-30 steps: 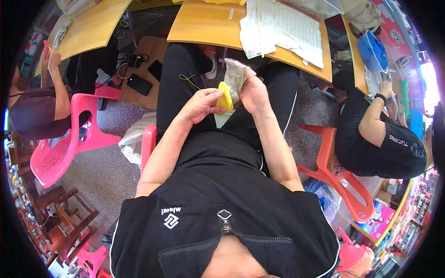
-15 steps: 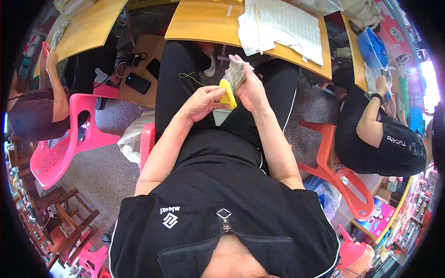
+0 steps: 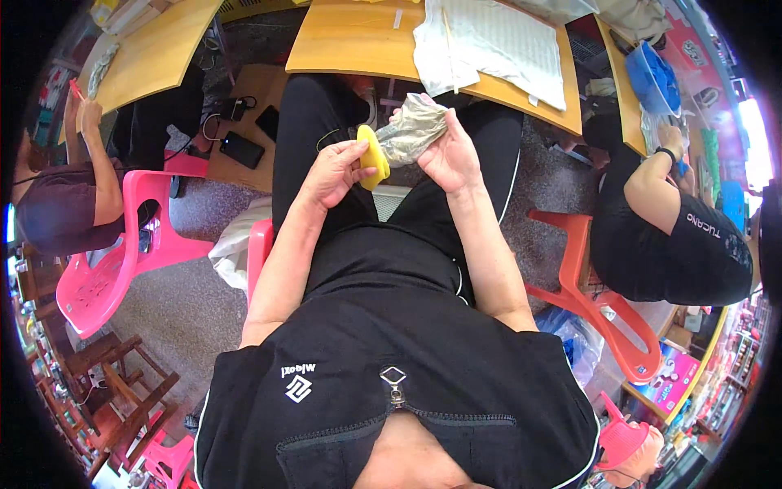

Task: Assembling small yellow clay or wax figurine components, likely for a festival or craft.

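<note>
My left hand [image 3: 332, 173] pinches a yellow round, flat piece [image 3: 371, 155] between thumb and fingers above my lap. Spread between that piece and my right hand [image 3: 454, 163] is a crumpled grey-green mottled cloth [image 3: 414, 132]. The fingers of my right hand are partly hidden behind the cloth and hold it, with the thumb along its near edge. One end of the cloth meets the yellow piece; whether the two are joined I cannot tell. A pale, ribbed white cloth [image 3: 517, 53] lies on the table past my hands, with a thin stick [image 3: 450, 49] across it.
The wooden table [image 3: 350, 37] has its edge just beyond my knees. A co-worker sits at each side, near a pink chair [image 3: 122, 253] and an orange chair [image 3: 574, 285]. On a board at left lies a black phone [image 3: 242, 150]. A blue basin [image 3: 652, 77] stands at right.
The yellow piece has moved left with my left hand and turned more edge-on. The cloth now spreads wider between my hands, and my right hand has opened out more beneath it.
</note>
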Demonstrator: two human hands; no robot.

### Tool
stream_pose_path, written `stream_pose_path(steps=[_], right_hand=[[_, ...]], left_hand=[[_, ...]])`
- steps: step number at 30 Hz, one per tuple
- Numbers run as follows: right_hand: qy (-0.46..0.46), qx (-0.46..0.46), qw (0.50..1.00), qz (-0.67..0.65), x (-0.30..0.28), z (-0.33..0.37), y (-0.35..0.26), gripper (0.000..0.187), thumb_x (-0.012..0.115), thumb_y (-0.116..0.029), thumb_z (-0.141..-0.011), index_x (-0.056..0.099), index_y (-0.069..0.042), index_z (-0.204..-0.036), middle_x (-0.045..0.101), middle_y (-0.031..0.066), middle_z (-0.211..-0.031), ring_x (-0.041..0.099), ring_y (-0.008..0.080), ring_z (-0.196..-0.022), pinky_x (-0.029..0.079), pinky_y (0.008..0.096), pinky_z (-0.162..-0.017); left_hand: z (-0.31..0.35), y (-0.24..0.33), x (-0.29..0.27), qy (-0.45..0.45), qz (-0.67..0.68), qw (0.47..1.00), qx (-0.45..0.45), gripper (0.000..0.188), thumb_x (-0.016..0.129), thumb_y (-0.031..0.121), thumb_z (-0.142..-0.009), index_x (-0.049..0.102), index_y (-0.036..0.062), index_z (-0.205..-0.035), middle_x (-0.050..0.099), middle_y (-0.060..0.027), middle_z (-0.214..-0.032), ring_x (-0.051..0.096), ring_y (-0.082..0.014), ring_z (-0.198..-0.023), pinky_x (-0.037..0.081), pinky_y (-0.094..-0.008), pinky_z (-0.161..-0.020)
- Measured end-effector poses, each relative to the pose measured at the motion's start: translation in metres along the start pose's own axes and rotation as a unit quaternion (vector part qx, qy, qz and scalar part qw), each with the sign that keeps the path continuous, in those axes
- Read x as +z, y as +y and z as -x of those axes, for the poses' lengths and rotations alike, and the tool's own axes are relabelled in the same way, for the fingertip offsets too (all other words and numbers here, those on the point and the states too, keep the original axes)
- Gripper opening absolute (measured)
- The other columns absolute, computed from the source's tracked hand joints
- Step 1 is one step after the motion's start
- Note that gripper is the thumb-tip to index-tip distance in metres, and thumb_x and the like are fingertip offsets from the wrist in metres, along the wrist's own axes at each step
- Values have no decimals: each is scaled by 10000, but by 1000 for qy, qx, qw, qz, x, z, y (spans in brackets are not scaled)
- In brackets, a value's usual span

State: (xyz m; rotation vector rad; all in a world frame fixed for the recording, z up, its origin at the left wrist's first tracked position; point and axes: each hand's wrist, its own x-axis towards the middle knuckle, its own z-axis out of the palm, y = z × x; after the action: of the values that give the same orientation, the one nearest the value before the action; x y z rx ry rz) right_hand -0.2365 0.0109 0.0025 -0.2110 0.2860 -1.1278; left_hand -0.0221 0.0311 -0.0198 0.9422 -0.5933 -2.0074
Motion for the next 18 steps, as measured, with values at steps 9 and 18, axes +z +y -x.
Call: stream_pose_path(steps=[9,18], right_hand=[[105,-56,976,183,20,-1,23,550,335,-467,-982,402,-52,-1337,463,62,-1268,439,185,-1153,328,329,-1023],[114,-197,758,612,51,24,16,527,560,-312,-918,452,30,-1304,394,222,-1388,491,257,-1205,398,319,-983]], left_hand=[[9,7,38,-107,-111,979,136,184,585,80,-882,679,-29,-997,174,-60,-1528,292,-170,-1342,350,-305,-1024],[3,-9,18,-200,216,955,37,485,573,265,-902,446,10,-1294,541,-148,-1243,556,-313,-1111,434,-495,-971]])
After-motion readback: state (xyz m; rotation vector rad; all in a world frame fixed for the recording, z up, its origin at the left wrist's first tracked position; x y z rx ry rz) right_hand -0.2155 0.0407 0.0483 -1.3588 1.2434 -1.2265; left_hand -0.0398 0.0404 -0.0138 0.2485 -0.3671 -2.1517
